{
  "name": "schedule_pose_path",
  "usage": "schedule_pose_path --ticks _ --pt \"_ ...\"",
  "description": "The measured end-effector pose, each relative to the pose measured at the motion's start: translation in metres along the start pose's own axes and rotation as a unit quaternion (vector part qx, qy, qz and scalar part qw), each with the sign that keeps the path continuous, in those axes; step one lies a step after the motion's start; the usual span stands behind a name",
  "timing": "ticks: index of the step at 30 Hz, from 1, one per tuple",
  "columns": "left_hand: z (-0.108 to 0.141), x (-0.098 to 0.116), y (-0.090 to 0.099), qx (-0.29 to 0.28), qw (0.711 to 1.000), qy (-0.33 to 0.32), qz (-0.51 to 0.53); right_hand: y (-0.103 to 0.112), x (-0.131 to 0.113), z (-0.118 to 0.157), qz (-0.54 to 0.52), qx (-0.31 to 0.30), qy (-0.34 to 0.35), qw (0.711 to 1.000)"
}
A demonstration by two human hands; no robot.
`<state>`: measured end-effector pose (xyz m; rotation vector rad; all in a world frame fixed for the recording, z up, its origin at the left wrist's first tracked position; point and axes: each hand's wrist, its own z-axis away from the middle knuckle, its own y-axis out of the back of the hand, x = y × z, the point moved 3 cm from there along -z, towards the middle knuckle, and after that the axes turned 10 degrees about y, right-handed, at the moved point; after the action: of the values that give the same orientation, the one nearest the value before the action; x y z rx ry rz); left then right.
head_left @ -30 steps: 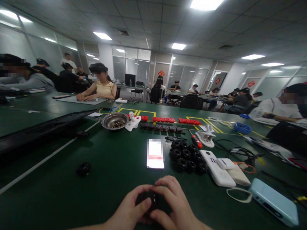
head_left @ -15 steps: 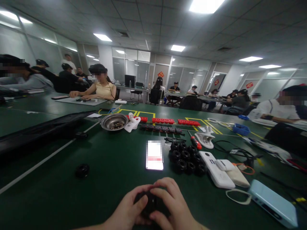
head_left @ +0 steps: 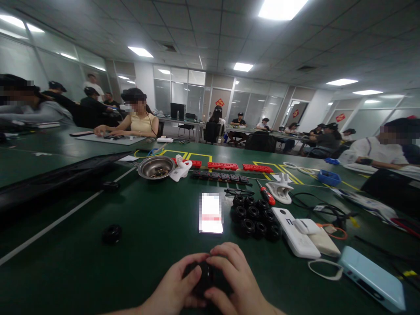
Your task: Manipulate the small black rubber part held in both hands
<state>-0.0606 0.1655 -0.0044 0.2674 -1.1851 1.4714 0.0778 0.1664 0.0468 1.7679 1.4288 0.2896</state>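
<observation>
Both hands meet low in the centre around a dark round part [head_left: 204, 276], largely covered by fingers. My left hand [head_left: 177, 284] grips its left side, with the thumb across the front. My right hand [head_left: 236, 278] wraps the right side, fingertips on its top and lower edge. Beyond them a lit phone [head_left: 211, 213] lies on the green table [head_left: 147, 227]. Several black wheel-like parts [head_left: 254, 213] are grouped right of the phone. One similar black part [head_left: 112, 234] lies alone to the left.
A metal bowl [head_left: 156, 168] holds small pieces. Red strips [head_left: 223, 166], a black strip [head_left: 221, 176], a screwdriver [head_left: 268, 196] and white holders [head_left: 279, 190] lie beyond. At right are a white power bank [head_left: 295, 234] and a light-blue box [head_left: 372, 278]. A person [head_left: 139, 116] sits across.
Both hands keep their hold on the dark part, with hardly any shift. The view has moved very slightly.
</observation>
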Motion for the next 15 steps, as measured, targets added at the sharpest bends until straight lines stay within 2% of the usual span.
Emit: schedule_pose_path --ticks 3,8,10,13,15 --pt "0.0006 0.0010 -0.0020 -0.004 1.000 0.001 0.010 -0.0001 0.0004 0.0012 0.010 -0.020 0.006 1.000" --pt "0.0011 -0.0007 0.0021 0.005 1.000 -0.005 -0.004 0.0021 0.0021 0.0009 0.025 -0.014 -0.065 0.997" --pt "-0.0010 -0.0027 0.0048 0.005 1.000 -0.011 -0.012 0.0003 0.0025 0.0007 0.023 -0.013 -0.045 0.999" --pt "-0.0036 -0.0040 0.0047 -0.022 1.000 -0.004 0.003 -0.0018 0.0031 0.0014 0.031 -0.004 0.028 0.999" --pt "-0.0030 -0.0022 0.0022 -0.038 0.999 -0.001 0.012 -0.0018 0.0045 0.0022 0.052 -0.007 0.044 0.998"
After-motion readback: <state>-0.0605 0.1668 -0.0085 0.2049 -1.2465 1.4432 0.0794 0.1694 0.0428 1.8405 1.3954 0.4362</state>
